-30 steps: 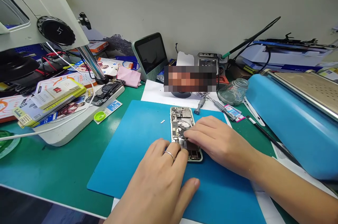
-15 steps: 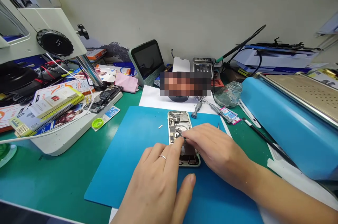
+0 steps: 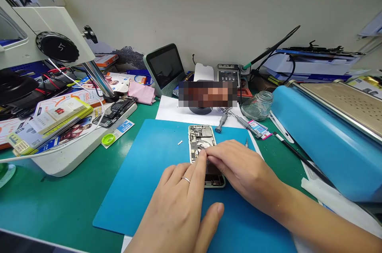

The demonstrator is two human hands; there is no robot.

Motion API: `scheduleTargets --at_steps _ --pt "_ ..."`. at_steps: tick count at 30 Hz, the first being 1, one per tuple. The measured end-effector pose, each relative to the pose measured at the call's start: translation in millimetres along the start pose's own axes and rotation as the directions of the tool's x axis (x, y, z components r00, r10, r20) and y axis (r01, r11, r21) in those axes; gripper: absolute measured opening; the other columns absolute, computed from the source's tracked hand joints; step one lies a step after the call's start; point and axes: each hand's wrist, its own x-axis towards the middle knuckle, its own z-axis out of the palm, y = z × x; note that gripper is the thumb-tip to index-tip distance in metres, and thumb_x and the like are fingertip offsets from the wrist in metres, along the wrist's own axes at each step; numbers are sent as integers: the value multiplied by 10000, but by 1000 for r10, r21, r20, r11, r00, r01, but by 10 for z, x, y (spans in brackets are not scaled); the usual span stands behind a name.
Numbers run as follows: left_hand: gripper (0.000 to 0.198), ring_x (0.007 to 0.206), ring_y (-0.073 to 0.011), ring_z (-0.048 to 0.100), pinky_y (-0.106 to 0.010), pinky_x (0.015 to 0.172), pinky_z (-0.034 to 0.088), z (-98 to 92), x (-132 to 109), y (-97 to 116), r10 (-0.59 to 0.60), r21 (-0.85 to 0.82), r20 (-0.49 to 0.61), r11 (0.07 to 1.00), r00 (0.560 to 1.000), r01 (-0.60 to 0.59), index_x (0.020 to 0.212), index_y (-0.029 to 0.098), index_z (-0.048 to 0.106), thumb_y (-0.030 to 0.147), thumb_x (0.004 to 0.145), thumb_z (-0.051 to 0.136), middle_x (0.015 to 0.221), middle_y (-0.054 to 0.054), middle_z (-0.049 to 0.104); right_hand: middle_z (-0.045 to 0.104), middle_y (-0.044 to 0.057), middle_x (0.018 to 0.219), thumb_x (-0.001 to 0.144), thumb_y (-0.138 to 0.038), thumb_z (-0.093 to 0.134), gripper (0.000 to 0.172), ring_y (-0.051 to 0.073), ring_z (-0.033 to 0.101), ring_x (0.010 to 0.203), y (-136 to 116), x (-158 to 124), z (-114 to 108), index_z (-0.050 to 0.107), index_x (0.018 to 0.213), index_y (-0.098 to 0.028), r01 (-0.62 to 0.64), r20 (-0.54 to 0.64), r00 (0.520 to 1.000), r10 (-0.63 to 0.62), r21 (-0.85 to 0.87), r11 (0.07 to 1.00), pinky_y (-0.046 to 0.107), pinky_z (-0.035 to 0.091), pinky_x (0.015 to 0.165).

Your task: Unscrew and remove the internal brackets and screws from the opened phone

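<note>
Left hand [image 3: 179, 199] — farther up opened phone [image 3: 194, 145].

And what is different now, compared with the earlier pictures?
The left hand has moved its index finger farther up the phone, its tip now close to the fingertips of the right hand. I cannot tell whether anything was picked up or released. The right hand is still over the phone's middle; the phone and the white strip lie as before on the mat.

The phone [image 3: 196, 141] is pale-rimmed — the mat [image 3: 146, 177] blue.
</note>
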Motion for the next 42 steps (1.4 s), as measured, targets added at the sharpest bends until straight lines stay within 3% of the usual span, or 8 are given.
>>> scheduleTargets --at_steps 9,15,19,22,25,28,36,42 --pt "755 1165 -286 683 -418 947 573 3 -26 -2 -17 -24 -7 1000 1000 17 1705 126 12 403 1144 435 1309 -123 716 809 42 1043 1092 -224 590 168 166 767 957 34 4 -27 645 1246 -185 15 22 1000 -17 99 995 309 605 849" --pt "734 1134 -298 692 -454 962 566 -35 8 8 -15 -29 -17 999 1000 14 1693 119 49 401 1140 441 1262 -111 732 816 48 1095 1051 -111 605 270 182 777 1034 73 3 -15 640 1293 -226 47 3 999 -48 100 994 326 636 896" --pt "656 1144 -298 728 -455 931 597 -73 21 51 -11 0 -73 1000 997 11 1670 110 84 430 1159 343 1271 -123 753 817 50 1069 1042 -110 625 265 186 780 1002 73 16 -6 638 1286 -213 87 -32 996 -85 63 994 334 637 876" --pt "631 1192 -286 736 -471 1043 581 -76 15 60 -10 33 -98 999 995 13 1655 82 117 442 1166 288 1284 -137 765 814 61 1046 1038 -106 632 243 189 778 973 66 33 1 645 1265 -189 112 -54 992 -111 32 993 336 633 849" --pt "682 1351 -270 659 -478 1227 466 -57 -2 39 -10 34 -50 999 999 12 1672 70 109 430 1155 370 1368 -126 739 808 72 1025 1033 -112 635 220 201 773 942 61 48 2 659 1239 -185 123 -60 991 -123 -2 992 346 632 816" --pt "731 1455 -261 575 -476 1284 410 -41 -14 16 -8 43 -13 999 1000 9 1680 63 104 422 1139 438 1519 -140 651 805 93 1046 1011 -118 668 216 225 769 964 63 54 3 669 1220 -177 133 -58 989 -136 -43 990 374 642 829" --pt "623 1403 -337 637 -553 1089 607 10 9 9 -64 233 -91 969 994 83 1593 14 325 425 1131 402 1577 -232 563 796 101 1055 1023 -140 638 157 231 760 1010 50 92 39 657 1174 -179 102 8 995 -101 -84 991 376 663 852" --pt "596 1383 -332 653 -525 1084 619 33 -72 -9 -58 276 -65 958 996 74 1529 35 496 470 1126 436 1547 -169 608 781 90 961 1038 -148 609 86 222 739 883 37 102 74 671 1096 -140 101 71 993 -94 -107 989 369 641 797"
